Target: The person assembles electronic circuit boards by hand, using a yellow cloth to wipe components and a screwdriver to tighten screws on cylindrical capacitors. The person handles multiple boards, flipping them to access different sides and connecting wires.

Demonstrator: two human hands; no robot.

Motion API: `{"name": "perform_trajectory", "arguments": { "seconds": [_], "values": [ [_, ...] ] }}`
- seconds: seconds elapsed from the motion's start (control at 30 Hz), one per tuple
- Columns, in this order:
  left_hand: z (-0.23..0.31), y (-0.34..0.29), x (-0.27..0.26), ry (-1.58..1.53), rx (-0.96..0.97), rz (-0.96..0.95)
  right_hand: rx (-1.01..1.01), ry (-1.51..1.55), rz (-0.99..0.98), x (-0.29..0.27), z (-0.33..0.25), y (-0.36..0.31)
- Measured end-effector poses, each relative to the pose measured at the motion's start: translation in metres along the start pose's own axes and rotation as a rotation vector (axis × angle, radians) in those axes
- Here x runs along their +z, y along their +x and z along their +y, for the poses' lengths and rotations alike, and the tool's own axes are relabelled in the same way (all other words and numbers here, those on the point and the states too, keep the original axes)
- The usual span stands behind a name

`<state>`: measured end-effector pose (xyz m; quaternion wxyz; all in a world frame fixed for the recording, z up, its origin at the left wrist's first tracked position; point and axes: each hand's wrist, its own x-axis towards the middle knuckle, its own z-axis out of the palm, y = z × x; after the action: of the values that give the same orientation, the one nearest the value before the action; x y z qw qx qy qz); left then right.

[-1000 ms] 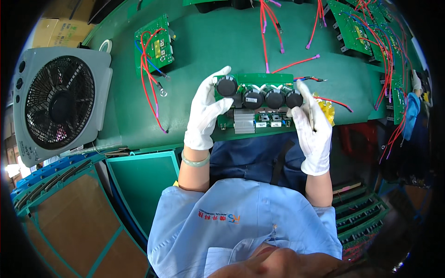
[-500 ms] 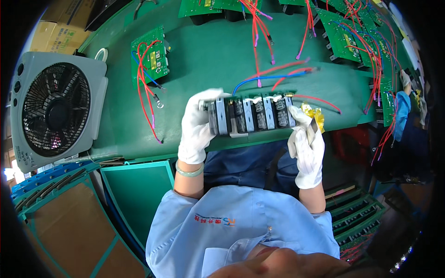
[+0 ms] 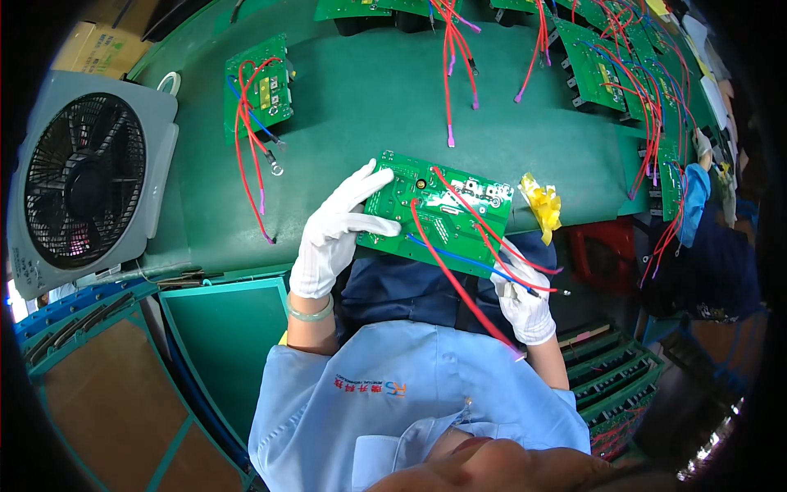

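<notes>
A green circuit board [image 3: 449,232] is held tilted over the front edge of the table, its flat face with solder points and white patches showing. My left hand [image 3: 328,246], in a white glove, grips its left edge, with fingers lying across the face. My right hand [image 3: 525,307], also gloved, holds the lower right corner, its fingertips partly hidden. Red wires [image 3: 459,291] and a blue wire [image 3: 459,261] come off the board and hang over my right hand. Crumpled yellow tape [image 3: 541,207] lies at the table edge beside the board, apart from my right hand.
A grey box fan [image 3: 156,189] stands at the left. Another wired board [image 3: 258,90] lies on the green table [image 3: 352,98]. Several boards with wires [image 3: 586,66] line the back and right. Another person's gloved hand [image 3: 702,143] shows at far right. Board racks [image 3: 615,385] stand below right.
The board has turned over, from its black components showing to its green wired face. Its wires now fall toward me. My right hand has moved down, away from the yellow tape.
</notes>
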<state>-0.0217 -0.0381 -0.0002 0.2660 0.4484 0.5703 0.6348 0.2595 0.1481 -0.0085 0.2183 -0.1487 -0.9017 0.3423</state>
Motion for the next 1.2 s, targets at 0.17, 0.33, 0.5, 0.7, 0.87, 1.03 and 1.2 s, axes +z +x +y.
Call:
{"name": "perform_trajectory", "arguments": {
  "seconds": [0.17,0.33,0.5,0.7,0.87,1.03,1.2],
  "values": [
    [0.020,-0.001,0.015,-0.154,-0.215,0.322,0.223,0.196,-0.039,-0.023,0.018,-0.044],
    [0.020,-0.001,0.022,0.069,-0.267,0.317,0.181,-0.053,0.682,-0.064,0.028,-0.060],
    [0.023,0.007,0.033,0.148,-0.440,0.252,0.358,-0.007,0.360,-0.097,-0.057,0.010],
    [0.017,0.001,0.038,0.019,-0.446,0.233,0.025,-0.265,-0.184,-0.063,-0.087,0.072],
    [0.011,-0.007,0.045,0.020,-0.303,0.261,0.053,-0.316,-0.215,-0.036,-0.081,0.065],
    [0.015,-0.004,0.046,-0.043,-0.369,0.282,0.043,-0.361,-0.119,-0.027,-0.072,0.048],
    [0.024,-0.003,0.050,-0.135,-0.378,0.326,-0.018,-0.262,0.001,-0.019,-0.064,0.037]
  ]
}}
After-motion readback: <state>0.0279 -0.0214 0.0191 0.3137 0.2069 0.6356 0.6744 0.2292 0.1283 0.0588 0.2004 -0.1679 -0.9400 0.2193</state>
